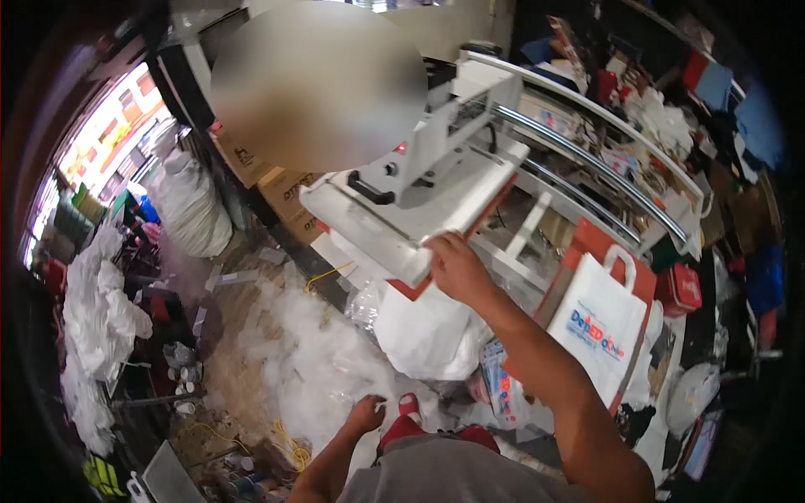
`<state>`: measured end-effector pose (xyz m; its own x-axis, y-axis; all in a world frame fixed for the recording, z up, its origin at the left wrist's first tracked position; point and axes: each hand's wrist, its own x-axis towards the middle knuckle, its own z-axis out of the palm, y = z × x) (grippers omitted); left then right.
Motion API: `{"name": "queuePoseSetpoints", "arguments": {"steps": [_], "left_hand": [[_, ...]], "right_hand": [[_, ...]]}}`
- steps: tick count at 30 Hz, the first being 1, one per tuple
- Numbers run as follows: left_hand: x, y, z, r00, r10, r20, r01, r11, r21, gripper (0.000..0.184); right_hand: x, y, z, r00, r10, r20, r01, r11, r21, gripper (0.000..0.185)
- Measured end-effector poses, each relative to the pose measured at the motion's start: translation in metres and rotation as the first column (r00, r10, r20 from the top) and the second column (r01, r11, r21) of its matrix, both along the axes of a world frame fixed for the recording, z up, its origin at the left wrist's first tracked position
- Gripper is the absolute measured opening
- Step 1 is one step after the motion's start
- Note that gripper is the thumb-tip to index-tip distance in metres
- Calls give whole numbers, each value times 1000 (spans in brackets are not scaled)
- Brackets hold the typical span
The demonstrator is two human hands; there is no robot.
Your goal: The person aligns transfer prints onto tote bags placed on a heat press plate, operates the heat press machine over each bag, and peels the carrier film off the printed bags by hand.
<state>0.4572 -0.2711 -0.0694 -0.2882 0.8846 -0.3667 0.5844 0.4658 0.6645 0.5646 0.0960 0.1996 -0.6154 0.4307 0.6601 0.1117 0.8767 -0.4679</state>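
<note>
Our right hand (457, 267) is at the near corner of the white press (449, 189): fingers bent, tips against the edge of the upper plate. Can't tell whether they're clamped on it or just resting.

Press sits just past those fingers, running ahead and left. Looks: flat white upper plate, scuffed and stained, dark line along the front; black handle (371, 189) on top, upright white head with a lit red indicator (401, 148). Red-orange layer (497, 204) shows under the plate edge.

Just below the fingers: white bundle (428, 331). Right of them, past the forearm: white bag (594, 314) lying flat on a red-orange board (581, 239), looped handle, blue and red print starting "DepED". Ahead and right: two shiny rails (591, 172) in a white frame.

Our left hand (366, 413) hangs low, well apart from the press, fingers bent; grip unclear. White sheeting (306, 344) on the floor ahead of it, yellow cord (289, 444) left of it.
</note>
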Motion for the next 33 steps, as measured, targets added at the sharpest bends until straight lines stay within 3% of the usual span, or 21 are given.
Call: {"name": "queuePoseSetpoints", "arguments": {"steps": [1,2,3,5,6,8,11,13,15,16,17,18,19,21,22,23,25,26,27,29,33], "left_hand": [[-13,-22,-6,995,93,35,-89,991,-99,29],[-23,-50,-19,987,162,0,-161,986,-51,30],[-30,-76,-34,973,230,-31,-230,973,-1,31],[-35,-113,-35,946,307,-106,-318,942,-108,33],[-35,-128,-36,934,340,-113,-354,921,-161,34],[-33,-148,-34,915,390,-104,-404,886,-229,35],[-26,-168,-55,906,414,-84,-422,872,-249,35],[-28,-177,-68,933,358,-48,-355,884,-304,36],[-39,-191,-119,953,294,-77,-304,911,-280,32],[-47,-194,-137,984,-3,-179,-34,978,-206,28],[-54,-196,-144,910,-294,-291,256,953,-163,25],[-63,-182,-131,868,-470,-162,412,863,-293,38],[-68,-170,-117,846,-510,-153,451,839,-303,38],[-64,-146,-86,981,-196,-2,183,923,-337,37],[-66,-139,-72,981,-160,-113,135,969,-206,17],[-70,-126,-78,969,-222,-107,195,957,-216,17],[-89,-104,-115,985,-86,-150,27,934,-356,16],[-109,-97,-119,868,-444,-222,394,888,-236,20],[-125,-80,-121,870,-470,-149,451,881,-146,31],[-136,-50,-111,981,-167,-95,137,955,-264,29],[-148,12,-101,973,-208,-100,185,962,-201,30]], "right_hand": [[-45,11,8,996,90,-10,-88,988,128,23],[-84,20,16,993,115,24,-118,957,265,24],[-116,30,11,991,131,25,-133,952,276,24],[-168,47,-3,996,-73,55,54,956,290,33],[-178,49,-3,997,-65,47,47,951,304,33],[-182,50,-2,912,-248,326,174,955,241,42],[-178,51,2,892,-230,390,168,968,187,47],[-168,45,1,893,-240,381,175,965,197,47],[-157,40,4,891,-264,371,199,958,205,47],[-148,38,2,899,-265,349,197,955,220,48],[-136,35,-1,905,-271,328,201,952,232,48],[-122,31,-1,895,-298,333,233,947,222,48],[-105,25,1,902,-295,314,237,948,211,45],[-62,16,1,886,-349,304,305,934,186,42],[-51,10,6,876,-347,335,321,938,133,38],[-30,7,4,869,-342,358,336,938,80,34],[5,0,7,857,-414,306,412,908,77,24],[19,-7,16,808,-427,406,441,895,64,21],[33,-13,20,751,-430,502,472,880,47,19],[56,-22,17,740,-491,459,528,848,56,20],[109,-35,12,684,-587,433,596,792,132,29]]}}
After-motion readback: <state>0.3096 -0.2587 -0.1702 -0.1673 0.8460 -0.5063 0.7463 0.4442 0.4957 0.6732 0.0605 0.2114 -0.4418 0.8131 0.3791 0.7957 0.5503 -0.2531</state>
